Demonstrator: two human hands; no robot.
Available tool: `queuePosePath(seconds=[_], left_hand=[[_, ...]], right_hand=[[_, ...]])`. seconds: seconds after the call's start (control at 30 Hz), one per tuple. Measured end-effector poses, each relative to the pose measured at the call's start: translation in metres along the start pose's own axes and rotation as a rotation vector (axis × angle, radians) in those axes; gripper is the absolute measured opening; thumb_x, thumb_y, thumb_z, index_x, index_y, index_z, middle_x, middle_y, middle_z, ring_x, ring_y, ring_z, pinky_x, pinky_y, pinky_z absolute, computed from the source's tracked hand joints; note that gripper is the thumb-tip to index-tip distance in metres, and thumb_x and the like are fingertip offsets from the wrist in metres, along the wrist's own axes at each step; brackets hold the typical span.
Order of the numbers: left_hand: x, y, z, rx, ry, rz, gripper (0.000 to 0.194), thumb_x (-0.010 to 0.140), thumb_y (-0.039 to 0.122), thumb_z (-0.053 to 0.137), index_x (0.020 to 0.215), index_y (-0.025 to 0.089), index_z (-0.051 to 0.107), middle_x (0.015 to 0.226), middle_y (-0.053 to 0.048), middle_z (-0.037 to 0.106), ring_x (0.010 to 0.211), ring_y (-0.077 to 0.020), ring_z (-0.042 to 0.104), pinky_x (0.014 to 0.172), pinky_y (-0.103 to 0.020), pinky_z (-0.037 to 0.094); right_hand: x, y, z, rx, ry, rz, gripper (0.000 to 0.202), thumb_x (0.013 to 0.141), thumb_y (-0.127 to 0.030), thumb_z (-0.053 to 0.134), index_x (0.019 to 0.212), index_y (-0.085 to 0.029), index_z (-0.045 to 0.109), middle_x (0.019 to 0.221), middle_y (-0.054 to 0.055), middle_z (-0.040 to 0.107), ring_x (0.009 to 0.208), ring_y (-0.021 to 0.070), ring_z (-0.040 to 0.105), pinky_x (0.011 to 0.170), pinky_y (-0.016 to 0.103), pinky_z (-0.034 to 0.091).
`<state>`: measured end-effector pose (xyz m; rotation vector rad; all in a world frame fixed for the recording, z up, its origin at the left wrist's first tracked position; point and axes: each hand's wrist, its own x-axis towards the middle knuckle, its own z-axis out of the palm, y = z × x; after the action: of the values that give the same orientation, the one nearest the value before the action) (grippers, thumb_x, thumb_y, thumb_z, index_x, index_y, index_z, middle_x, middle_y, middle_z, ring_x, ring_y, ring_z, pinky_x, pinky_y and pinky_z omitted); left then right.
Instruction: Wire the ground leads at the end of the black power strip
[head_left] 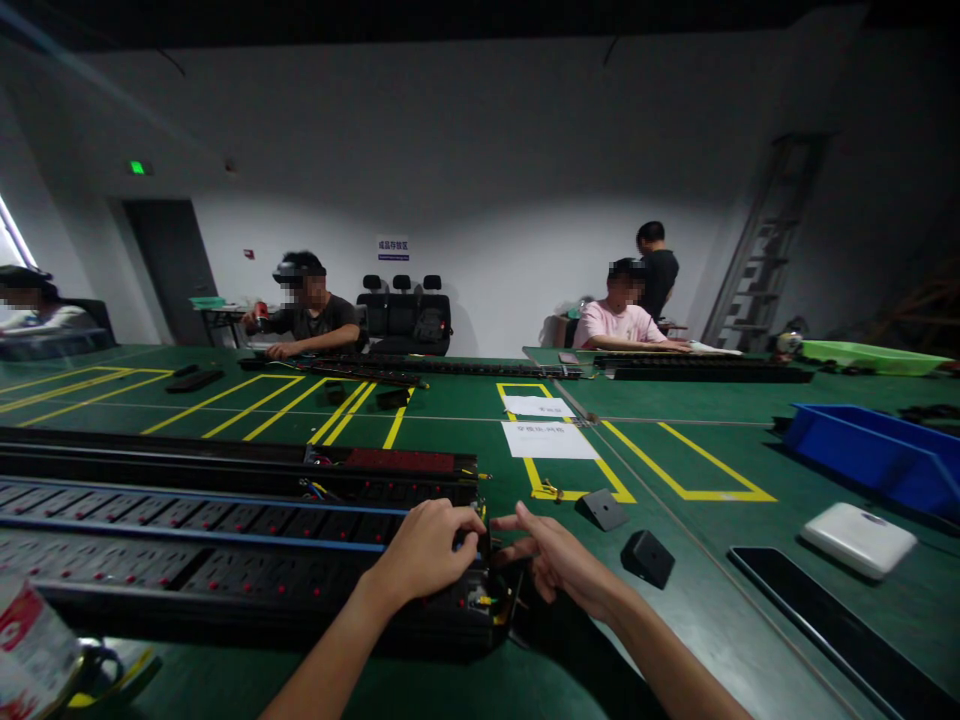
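Note:
Long black power strips (247, 570), with rows of sockets and red dots, lie side by side from the left to their open ends in front of me. My left hand (431, 548) rests on top near the right end, its fingers curled and thumb bent in. Whatever its fingertips grip is hidden. Just beyond that end, my right hand (559, 560) has its thumb and fingers apart, fingertips near the end face. Yellow-green wire (484, 601) sticks out there. A dark flat piece stands at the end below my right fingers; contact with it is unclear.
Two black end caps (602, 509) (647, 558) lie right of my hand. Farther right are a phone-like black slab (832, 630), a white case (859, 540) and a blue bin (870, 460). Paper labels (547, 440) lie ahead. Co-workers (319, 315) sit across the green table.

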<state>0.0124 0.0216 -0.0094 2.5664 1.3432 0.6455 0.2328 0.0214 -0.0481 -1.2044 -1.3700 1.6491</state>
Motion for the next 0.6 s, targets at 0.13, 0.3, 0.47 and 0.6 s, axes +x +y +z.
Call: queuePosePath(seconds=[0.13, 0.3, 0.47, 0.6], left_hand=[[0.0002, 0.0002, -0.0001, -0.006, 0.007, 0.013, 0.026, 0.085, 0.022, 0.054, 0.096, 0.025, 0.076, 0.088, -0.003, 0.074, 0.084, -0.02, 0.065, 0.081, -0.034, 0.048], [0.0005, 0.0005, -0.0002, -0.014, 0.014, 0.031, 0.026, 0.084, 0.022, 0.053, 0.097, 0.025, 0.076, 0.089, -0.003, 0.074, 0.085, -0.0209, 0.066, 0.081, -0.035, 0.048], [0.0008, 0.0009, -0.0007, -0.001, 0.012, 0.041, 0.026, 0.085, 0.022, 0.053, 0.097, 0.025, 0.076, 0.088, -0.004, 0.075, 0.085, -0.0211, 0.066, 0.08, -0.035, 0.048], [0.0007, 0.0003, 0.0002, 0.014, 0.004, 0.039, 0.025, 0.086, 0.022, 0.054, 0.097, 0.025, 0.076, 0.088, -0.004, 0.074, 0.085, -0.0211, 0.066, 0.08, -0.035, 0.047]], right_hand=[[-0.0016, -0.0005, 0.0006, -0.008, 0.024, 0.004, 0.062, 0.097, -0.067, 0.041, 0.128, -0.017, 0.063, 0.094, 0.012, 0.077, 0.037, 0.0055, 0.049, 0.035, 0.019, 0.034], [-0.0025, -0.002, 0.0009, -0.017, 0.0, -0.003, 0.062, 0.098, -0.066, 0.04, 0.126, -0.016, 0.064, 0.093, 0.012, 0.076, 0.036, 0.0053, 0.049, 0.035, 0.019, 0.036], [-0.0003, -0.0005, 0.0001, -0.024, 0.008, -0.006, 0.063, 0.097, -0.067, 0.039, 0.124, -0.016, 0.065, 0.093, 0.013, 0.076, 0.035, 0.0052, 0.048, 0.035, 0.019, 0.035], [0.0015, 0.0005, -0.0004, -0.024, 0.005, -0.012, 0.064, 0.097, -0.068, 0.04, 0.125, -0.016, 0.064, 0.093, 0.013, 0.077, 0.036, 0.0054, 0.049, 0.034, 0.019, 0.035]])
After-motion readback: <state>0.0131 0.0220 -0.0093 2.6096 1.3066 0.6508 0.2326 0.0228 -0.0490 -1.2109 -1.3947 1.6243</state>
